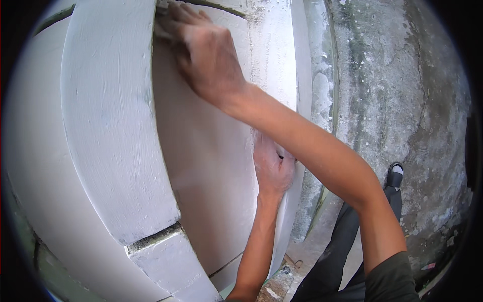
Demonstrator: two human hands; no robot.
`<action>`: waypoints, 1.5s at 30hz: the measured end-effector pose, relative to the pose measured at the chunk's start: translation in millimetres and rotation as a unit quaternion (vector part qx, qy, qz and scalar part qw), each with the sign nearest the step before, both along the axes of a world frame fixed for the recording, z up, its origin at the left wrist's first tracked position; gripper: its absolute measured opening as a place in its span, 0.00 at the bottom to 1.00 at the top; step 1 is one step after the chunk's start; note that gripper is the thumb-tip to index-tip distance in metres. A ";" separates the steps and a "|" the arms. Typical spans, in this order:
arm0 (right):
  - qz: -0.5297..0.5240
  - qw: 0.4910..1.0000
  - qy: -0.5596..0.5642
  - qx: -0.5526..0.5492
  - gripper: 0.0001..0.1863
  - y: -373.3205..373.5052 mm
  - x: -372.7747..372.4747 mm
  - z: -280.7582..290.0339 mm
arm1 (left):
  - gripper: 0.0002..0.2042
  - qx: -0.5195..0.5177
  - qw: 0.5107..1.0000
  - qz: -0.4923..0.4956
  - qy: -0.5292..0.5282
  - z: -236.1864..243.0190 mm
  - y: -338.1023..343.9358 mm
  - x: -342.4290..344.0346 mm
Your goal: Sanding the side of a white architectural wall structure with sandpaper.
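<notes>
My right hand (pixel 209 53) reaches up to the far end of a recessed white panel (pixel 201 146), beside the inner edge of a raised white band (pixel 113 116). Its fingers are bent and blurred. They press on something greyish that I cannot make out. Below my right forearm, my left hand (pixel 273 163) lies against the white ledge (pixel 279 70) along the panel's right side. Its thumb is apart from the fingers, with a small dark gap between them. The fingertips are partly hidden by the forearm. Pale dust coats the hand.
A short white block (pixel 166 261) sits below the raised band, across a rough dark gap (pixel 153 237). On the right stretches a stained concrete floor (pixel 382 95). My dark-trousered leg (pixel 327 251) and a sandalled foot (pixel 396 176) are beside the ledge.
</notes>
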State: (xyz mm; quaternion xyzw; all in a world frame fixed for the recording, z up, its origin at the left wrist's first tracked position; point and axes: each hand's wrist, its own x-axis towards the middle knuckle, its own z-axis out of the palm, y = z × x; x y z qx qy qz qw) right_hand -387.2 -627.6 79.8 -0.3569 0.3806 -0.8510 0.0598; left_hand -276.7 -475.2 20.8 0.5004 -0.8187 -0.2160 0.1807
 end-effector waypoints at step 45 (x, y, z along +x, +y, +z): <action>0.085 0.992 -0.061 0.073 0.28 16.8 33.2 7.1 | 0.23 -0.057 0.997 0.036 -0.039 18.2 8.4 -12.2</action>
